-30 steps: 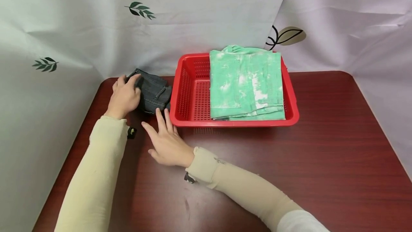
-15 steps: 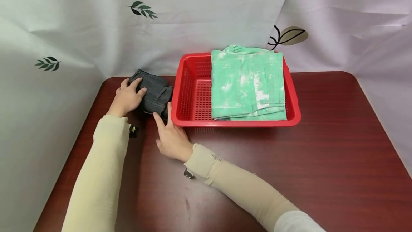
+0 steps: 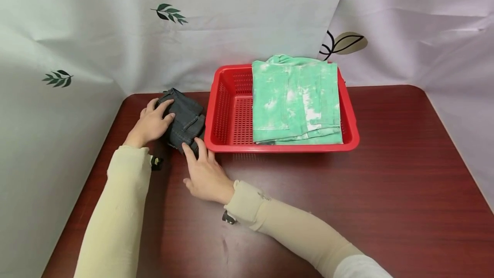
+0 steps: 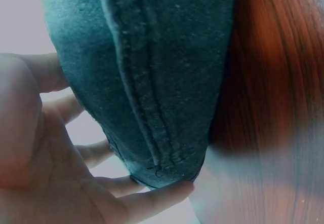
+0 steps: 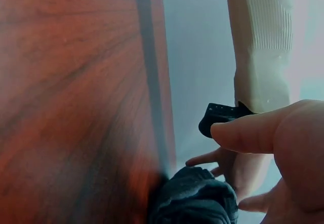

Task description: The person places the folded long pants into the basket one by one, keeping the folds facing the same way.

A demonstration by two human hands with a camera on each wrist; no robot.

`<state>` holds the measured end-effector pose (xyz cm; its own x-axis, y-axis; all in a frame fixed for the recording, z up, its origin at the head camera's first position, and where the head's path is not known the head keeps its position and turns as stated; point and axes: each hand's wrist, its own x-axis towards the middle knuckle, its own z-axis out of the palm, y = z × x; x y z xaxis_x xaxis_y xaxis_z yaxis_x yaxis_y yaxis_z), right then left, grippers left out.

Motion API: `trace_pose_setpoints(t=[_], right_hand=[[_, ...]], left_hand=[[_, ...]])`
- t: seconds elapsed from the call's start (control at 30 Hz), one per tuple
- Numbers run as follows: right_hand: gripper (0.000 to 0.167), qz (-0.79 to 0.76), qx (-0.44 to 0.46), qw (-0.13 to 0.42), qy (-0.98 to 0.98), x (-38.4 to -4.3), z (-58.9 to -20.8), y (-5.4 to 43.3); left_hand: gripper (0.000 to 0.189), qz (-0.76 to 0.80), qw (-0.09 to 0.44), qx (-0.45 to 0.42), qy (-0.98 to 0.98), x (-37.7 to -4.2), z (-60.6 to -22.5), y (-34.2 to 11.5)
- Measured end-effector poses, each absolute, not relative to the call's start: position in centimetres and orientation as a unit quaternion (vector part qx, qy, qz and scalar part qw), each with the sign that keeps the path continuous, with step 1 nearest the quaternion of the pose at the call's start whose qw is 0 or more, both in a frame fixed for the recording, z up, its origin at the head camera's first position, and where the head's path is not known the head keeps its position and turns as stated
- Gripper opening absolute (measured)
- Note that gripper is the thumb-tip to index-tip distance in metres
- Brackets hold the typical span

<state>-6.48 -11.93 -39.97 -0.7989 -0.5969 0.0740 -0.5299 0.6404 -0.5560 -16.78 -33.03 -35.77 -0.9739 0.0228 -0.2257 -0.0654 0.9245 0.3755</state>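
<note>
A folded dark denim garment (image 3: 184, 117), its kind unclear, lies on the table just left of the red basket. My left hand (image 3: 151, 122) rests along its left side with fingers spread. In the left wrist view those fingers (image 4: 96, 153) lie against the garment's end, beside a stitched seam (image 4: 147, 97). At the near right corner, the right hand (image 3: 206, 173) touches the cloth with its fingertips, close to the basket's corner. The right wrist view shows the right thumb (image 5: 248, 133) held away from the dark bundle (image 5: 195, 198).
The red perforated basket (image 3: 278, 148) stands at the table's back. Folded green tie-dyed cloth (image 3: 295, 100) fills its right part and reaches over the rear rim. Behind the dark wooden table (image 3: 390, 175) hangs a pale curtain (image 3: 239, 16) with leaf prints.
The dark garment has shifted slightly toward me and turned a little. My right hand, earlier with fingers wide apart, has come to the garment's near corner. Basket and green cloth stay put.
</note>
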Motion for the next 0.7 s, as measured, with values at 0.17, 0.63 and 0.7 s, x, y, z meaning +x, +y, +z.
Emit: trace_pose_setpoints(t=[0.17,0.63,0.7], right_hand=[[0.093,-0.291,-0.314,0.038,0.903,-6.0,-40.1,-11.7],[0.076,-0.271,-0.351,0.048,0.895,-4.9,-39.1,-10.9],[0.075,-0.269,-0.359,0.053,0.892,-4.7,-39.0,-11.0]], left_hand=[[0.06,0.198,0.124,0.001,0.972,-16.3,-35.6,-32.9],[0.056,0.219,0.132,0.043,0.966,-15.0,-35.6,-32.8],[0.056,0.219,0.132,0.053,0.965,-14.9,-35.7,-32.8]])
